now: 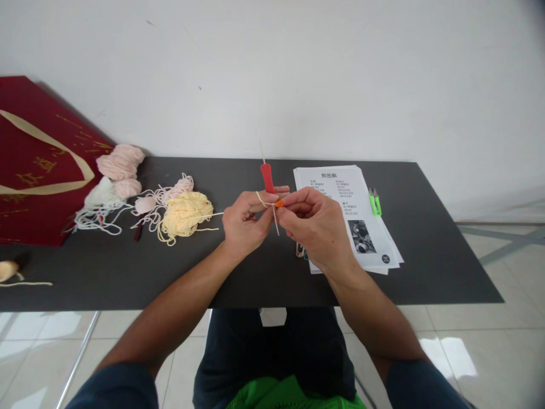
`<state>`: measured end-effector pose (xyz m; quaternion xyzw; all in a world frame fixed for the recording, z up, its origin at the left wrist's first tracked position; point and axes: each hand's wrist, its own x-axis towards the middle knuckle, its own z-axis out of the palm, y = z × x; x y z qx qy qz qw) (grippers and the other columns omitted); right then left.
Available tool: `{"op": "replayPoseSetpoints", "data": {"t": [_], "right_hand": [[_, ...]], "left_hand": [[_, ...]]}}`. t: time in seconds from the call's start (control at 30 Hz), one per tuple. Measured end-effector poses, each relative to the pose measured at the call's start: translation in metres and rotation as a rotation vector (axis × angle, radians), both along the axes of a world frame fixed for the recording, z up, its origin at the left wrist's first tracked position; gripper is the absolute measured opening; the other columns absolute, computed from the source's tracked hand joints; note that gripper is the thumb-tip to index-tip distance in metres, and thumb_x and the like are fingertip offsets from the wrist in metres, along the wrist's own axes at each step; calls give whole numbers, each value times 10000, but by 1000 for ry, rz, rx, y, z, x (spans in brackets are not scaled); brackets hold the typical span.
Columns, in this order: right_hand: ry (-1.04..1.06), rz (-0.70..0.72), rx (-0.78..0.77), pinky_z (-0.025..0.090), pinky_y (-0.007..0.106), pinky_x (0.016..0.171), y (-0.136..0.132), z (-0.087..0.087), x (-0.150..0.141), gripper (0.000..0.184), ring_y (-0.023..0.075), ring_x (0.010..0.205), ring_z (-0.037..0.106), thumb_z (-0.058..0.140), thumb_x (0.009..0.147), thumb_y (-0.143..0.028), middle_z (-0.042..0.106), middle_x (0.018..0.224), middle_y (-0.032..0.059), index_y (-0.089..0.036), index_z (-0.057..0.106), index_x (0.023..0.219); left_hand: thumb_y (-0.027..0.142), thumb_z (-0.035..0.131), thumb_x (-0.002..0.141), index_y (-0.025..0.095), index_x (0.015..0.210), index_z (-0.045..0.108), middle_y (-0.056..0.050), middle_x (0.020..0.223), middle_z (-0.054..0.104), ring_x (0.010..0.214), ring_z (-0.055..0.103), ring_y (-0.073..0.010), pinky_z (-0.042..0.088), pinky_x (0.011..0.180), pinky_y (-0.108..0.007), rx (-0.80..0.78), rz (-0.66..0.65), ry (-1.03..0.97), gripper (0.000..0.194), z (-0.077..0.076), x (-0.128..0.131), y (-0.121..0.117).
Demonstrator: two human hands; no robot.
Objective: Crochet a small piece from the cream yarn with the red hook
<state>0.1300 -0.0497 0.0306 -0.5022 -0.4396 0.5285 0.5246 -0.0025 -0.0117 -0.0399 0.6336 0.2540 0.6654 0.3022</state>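
My left hand (247, 220) is closed, with pale yellow yarn (260, 199) looped over its fingers. From that grip a crochet hook with a red handle (267, 177) sticks up, its thin shaft pointing to the wall. My right hand (317, 224) pinches a small orange piece, which looks like a stitch marker (279, 203), against the yarn at the left fingertips. The worked loops there are too small to make out. To the left lies the pale yellow yarn ball (185, 215), and a strand from it runs to my left hand.
Printed sheets (332, 176) lie beyond my right hand, with green thread snips (374, 202) at their edge. Pink yarn (121, 162) and white yarn (102, 199) rest by a red gift bag (38, 147). A small beige piece (7, 270) lies at the black table's (443, 255) left.
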Motion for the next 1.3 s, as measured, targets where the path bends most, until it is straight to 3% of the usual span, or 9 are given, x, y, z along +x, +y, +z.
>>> {"op": "replayPoseSetpoints", "data": {"t": [0.23,0.5,0.7,0.8,0.93,1.1,1.2,1.3], "right_hand": [[-6,10,-26,358,183,410,1,1,0,137,59,451,506,785,747,-228,650,580,-58,-200,664,804],[81,15,-9,374,168,403,1,-1,-2,144,56,436,532,799,785,-235,646,554,-70,-200,664,821],[109,25,6,419,180,414,-1,0,-5,287,70,450,583,840,799,-369,719,640,-48,-220,601,860],[75,31,25,441,188,429,-2,4,-4,320,79,459,595,844,798,-392,734,655,-53,-235,591,918],[-81,41,82,473,214,479,-3,7,-2,227,84,487,588,780,857,-337,744,685,-50,-245,636,1006],[-303,-22,193,496,243,566,-3,1,1,146,112,592,650,740,886,-299,742,699,-28,-242,692,1012],[-329,-52,204,506,249,579,-4,-3,0,123,124,637,685,732,904,-342,760,746,-4,-232,682,926],[-260,-42,152,484,239,527,-3,-4,0,198,110,563,652,721,919,-407,741,705,-12,-230,641,884]], "left_hand": [[121,730,915,239,1093,657,-28,1090,821,1098,788,-227,684,907,-365,1,-1,3,226,-2,0,0],[89,750,885,241,1127,669,-49,1165,813,1078,793,-219,681,876,-328,89,118,103,298,-8,-3,0],[134,750,909,233,1176,629,-66,1157,818,1113,782,-221,675,930,-367,45,54,33,309,-4,-1,-1],[173,754,915,234,1172,618,-71,1175,814,1089,789,-217,679,892,-339,14,59,40,297,-6,-1,-1],[228,744,927,249,1180,626,-62,1176,813,976,813,-189,666,808,-270,-36,152,158,280,-13,-6,-2],[199,706,936,255,1155,666,-50,1160,818,976,812,-176,653,810,-256,39,296,341,230,-11,-8,-3],[183,704,937,246,1173,652,-57,1194,810,1047,799,-180,646,887,-276,69,279,342,250,-6,-6,-3],[198,713,940,234,1196,639,-79,1211,803,1018,806,-182,648,884,-283,25,241,313,268,-5,-4,-4]]}}
